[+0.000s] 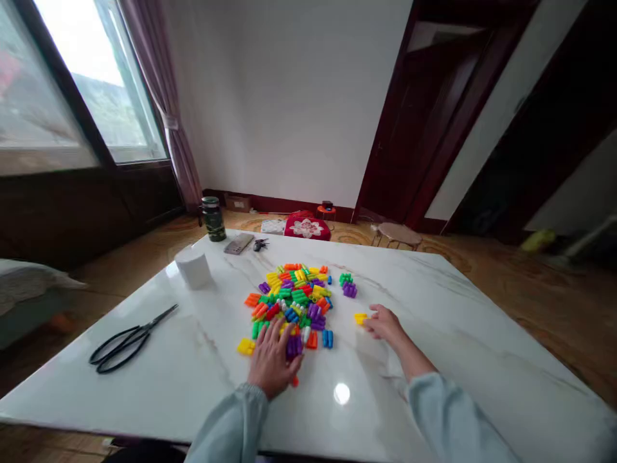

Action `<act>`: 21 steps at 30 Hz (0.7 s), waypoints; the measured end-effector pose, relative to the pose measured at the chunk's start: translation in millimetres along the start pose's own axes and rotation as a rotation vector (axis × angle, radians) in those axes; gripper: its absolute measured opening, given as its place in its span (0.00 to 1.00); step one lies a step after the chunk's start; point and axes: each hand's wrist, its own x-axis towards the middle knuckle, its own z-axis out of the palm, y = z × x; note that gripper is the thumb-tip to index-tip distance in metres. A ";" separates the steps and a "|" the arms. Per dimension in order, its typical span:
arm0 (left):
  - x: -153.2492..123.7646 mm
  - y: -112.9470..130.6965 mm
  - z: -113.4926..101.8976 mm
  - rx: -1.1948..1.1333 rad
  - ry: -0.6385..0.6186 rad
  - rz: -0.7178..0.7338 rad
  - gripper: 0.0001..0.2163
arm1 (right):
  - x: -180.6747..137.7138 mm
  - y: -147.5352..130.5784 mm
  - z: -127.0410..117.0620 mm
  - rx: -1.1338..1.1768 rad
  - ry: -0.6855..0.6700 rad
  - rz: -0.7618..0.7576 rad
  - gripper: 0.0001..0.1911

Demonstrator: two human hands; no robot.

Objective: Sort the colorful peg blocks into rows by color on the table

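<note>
A heap of small plastic blocks (294,296) in many colours lies in the middle of a white marble table (434,308). My left hand (272,363) rests flat on the near edge of the heap, fingers spread over purple and orange pieces. My right hand (385,323) lies on the table to the right of the heap, its fingertips touching a single yellow block (360,318). A yellow block (245,347) sits apart at the left of the heap. A green and purple pair (348,285) sits apart at the back right.
Black scissors (130,341) lie at the table's left. A white paper roll (193,267), a dark jar (213,218), a phone (239,244) and keys (260,244) stand at the far left corner. On the floor behind are a red cushion (307,227) and a small stool (399,233).
</note>
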 end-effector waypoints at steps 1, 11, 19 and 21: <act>-0.1 0.6 -0.1 0.000 0.007 -0.002 0.30 | -1.4 4.3 -1.3 -0.010 0.005 -0.013 0.36; -0.9 1.9 -0.6 -0.014 0.043 -0.004 0.29 | -1.4 14.5 7.3 -0.162 0.196 -0.075 0.28; 0.0 2.9 -2.9 -0.019 0.027 -0.015 0.28 | 12.3 -5.3 4.9 -0.156 0.147 -0.033 0.11; -0.1 3.3 -2.8 -0.025 0.026 -0.015 0.28 | 9.0 -10.3 6.9 -0.177 0.165 -0.077 0.08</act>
